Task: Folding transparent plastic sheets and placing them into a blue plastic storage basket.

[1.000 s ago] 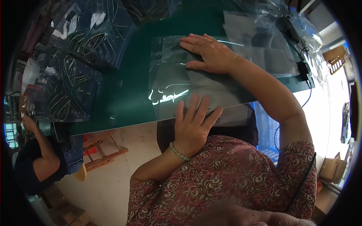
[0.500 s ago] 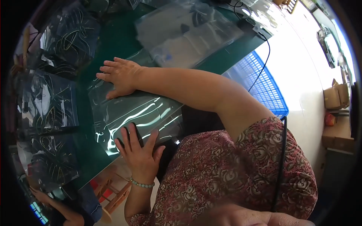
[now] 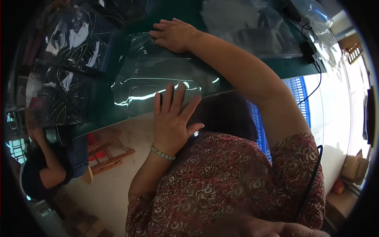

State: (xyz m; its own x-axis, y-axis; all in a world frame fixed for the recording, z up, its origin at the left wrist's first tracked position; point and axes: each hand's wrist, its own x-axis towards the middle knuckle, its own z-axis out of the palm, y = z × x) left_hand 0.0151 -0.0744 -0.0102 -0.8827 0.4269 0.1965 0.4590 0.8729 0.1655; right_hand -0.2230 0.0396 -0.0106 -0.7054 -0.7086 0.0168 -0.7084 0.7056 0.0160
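Pressing a clear bag [image 3: 158, 79] flat on the green desk [image 3: 292, 65], both palms open (grasping nothing), left hand [image 3: 171, 118] at its near edge, right hand [image 3: 173, 34] at its far edge, so smoothing looks underway, and next probably needs sliding outward.

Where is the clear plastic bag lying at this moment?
In the head view, the clear plastic bag lies flat on the green table near its front edge, left of centre, under the left hand and right hand, beside dark packaged items.
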